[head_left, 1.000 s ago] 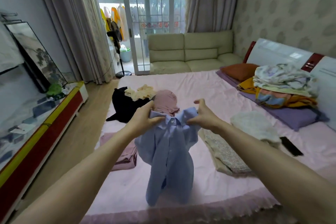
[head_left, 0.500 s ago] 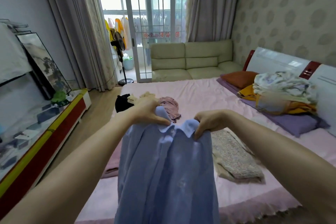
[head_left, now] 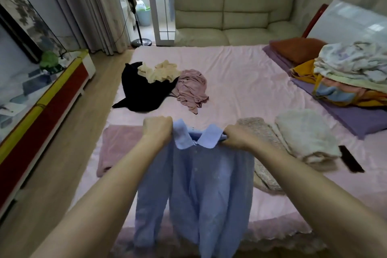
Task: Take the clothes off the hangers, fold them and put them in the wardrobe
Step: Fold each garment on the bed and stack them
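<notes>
A light blue collared shirt (head_left: 207, 184) hangs in front of me over the near edge of the bed (head_left: 240, 81). My left hand (head_left: 157, 129) grips its left shoulder beside the collar. My right hand (head_left: 235, 137) grips the right shoulder. The collar points away from me and the body and sleeves hang straight down. No hanger shows in the shirt. Loose clothes lie further up the bed: a black garment (head_left: 139, 88), a cream one (head_left: 160, 71) and a dusty pink one (head_left: 191, 88).
Folded pieces lie on the bed: a mauve one (head_left: 117, 146) to the left, a speckled beige one (head_left: 263, 148) and a white one (head_left: 303, 134) to the right. A dark phone (head_left: 350, 158) lies near the white one. Bedding is piled by the headboard (head_left: 351, 21). A low cabinet (head_left: 41, 107) runs along the left.
I have lowered the shirt and spread its shoulders apart, so it now hangs flat and straight over the bed's edge. My view has tilted down toward the bed.
</notes>
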A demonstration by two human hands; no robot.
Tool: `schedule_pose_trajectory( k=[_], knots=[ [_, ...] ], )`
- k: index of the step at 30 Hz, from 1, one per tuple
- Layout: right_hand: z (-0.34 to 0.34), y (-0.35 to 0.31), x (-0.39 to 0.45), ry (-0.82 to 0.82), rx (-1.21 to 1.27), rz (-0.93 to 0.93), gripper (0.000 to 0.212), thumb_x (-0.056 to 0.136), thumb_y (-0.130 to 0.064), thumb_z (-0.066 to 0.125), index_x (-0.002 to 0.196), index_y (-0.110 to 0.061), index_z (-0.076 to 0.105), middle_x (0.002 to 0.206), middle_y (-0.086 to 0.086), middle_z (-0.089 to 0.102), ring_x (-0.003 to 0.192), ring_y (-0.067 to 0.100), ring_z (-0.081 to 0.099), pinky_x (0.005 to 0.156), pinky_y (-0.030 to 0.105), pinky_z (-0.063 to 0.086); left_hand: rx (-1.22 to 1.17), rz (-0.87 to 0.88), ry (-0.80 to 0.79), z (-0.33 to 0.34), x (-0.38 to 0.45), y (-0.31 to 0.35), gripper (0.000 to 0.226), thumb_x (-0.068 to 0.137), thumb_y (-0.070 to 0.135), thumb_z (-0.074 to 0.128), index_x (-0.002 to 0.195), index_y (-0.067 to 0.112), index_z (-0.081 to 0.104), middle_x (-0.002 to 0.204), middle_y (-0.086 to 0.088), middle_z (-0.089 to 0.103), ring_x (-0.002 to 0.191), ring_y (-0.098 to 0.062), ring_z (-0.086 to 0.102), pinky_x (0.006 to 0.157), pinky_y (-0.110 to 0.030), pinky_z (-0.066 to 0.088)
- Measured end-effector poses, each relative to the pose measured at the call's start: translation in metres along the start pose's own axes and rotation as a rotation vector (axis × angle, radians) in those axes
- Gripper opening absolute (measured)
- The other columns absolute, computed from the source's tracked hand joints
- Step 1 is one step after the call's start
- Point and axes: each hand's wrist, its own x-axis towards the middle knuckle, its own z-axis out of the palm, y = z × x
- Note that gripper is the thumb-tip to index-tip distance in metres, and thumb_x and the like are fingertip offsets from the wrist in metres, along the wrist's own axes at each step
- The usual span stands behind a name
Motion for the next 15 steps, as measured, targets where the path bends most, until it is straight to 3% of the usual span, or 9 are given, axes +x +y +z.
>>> schedule_pose_trajectory(
  k=[3, 6, 9, 13, 15],
  knots=[
    [0.014, 0.034, 0.077, 0.057, -0.184, 0.092, 0.024, 0.095, -0.029, 0.046, 0.103, -0.013, 0.063, 0.115, 0.015, 0.064, 0.104, 0.033, 0.061, 0.072, 0.03, 0.038, -0.53, -0.179, -0.105, 0.046, 0.067, 0.016, 0.025, 0.086, 0.004, 0.05, 0.11, 0.0, 0.048, 0.114, -0.026, 0.058, 0.103, -0.041, 0.058, 0.076, -0.042, 0.048],
    [0.029, 0.067, 0.143, 0.006, -0.034, 0.169, 0.024, 0.096, -0.019, 0.044, 0.102, -0.007, 0.063, 0.115, 0.019, 0.064, 0.103, 0.035, 0.061, 0.075, 0.033, 0.042, -0.893, -0.259, -0.051, 0.088, 0.112, 0.035, 0.019, 0.082, 0.013, 0.047, 0.095, 0.001, 0.042, 0.093, -0.025, 0.056, 0.082, -0.038, 0.054, 0.058, -0.038, 0.036],
    [0.052, 0.101, 0.211, 0.008, 0.179, 0.193, 0.02, 0.09, -0.005, 0.046, 0.072, -0.006, 0.054, 0.095, 0.025, 0.064, 0.094, 0.039, 0.062, 0.065, 0.032, 0.039, -0.911, -0.212, -0.022, 0.139, 0.152, 0.049, 0.028, 0.08, 0.022, 0.058, 0.087, 0.004, 0.038, 0.071, -0.009, 0.05, 0.065, -0.028, 0.043, 0.052, -0.035, 0.022],
    [0.09, 0.124, 0.282, 0.119, 0.354, 0.175, 0.015, 0.091, -0.004, 0.043, 0.078, -0.007, 0.049, 0.095, 0.022, 0.064, 0.078, 0.03, 0.052, 0.059, 0.034, 0.02, -0.827, -0.169, 0.049, 0.208, 0.208, 0.055, 0.028, 0.083, 0.013, 0.062, 0.078, 0.01, 0.035, 0.081, -0.007, 0.043, 0.075, -0.027, 0.044, 0.059, -0.032, 0.023],
    [0.104, 0.127, 0.313, 0.183, 0.448, 0.189, 0.017, 0.091, -0.006, 0.041, 0.075, -0.011, 0.044, 0.085, 0.015, 0.06, 0.072, 0.025, 0.046, 0.055, 0.034, 0.022, -0.861, -0.218, 0.083, 0.231, 0.241, 0.057, 0.026, 0.085, 0.01, 0.059, 0.077, 0.01, 0.034, 0.081, -0.006, 0.04, 0.073, -0.023, 0.039, 0.061, -0.032, 0.025]
  ],
)
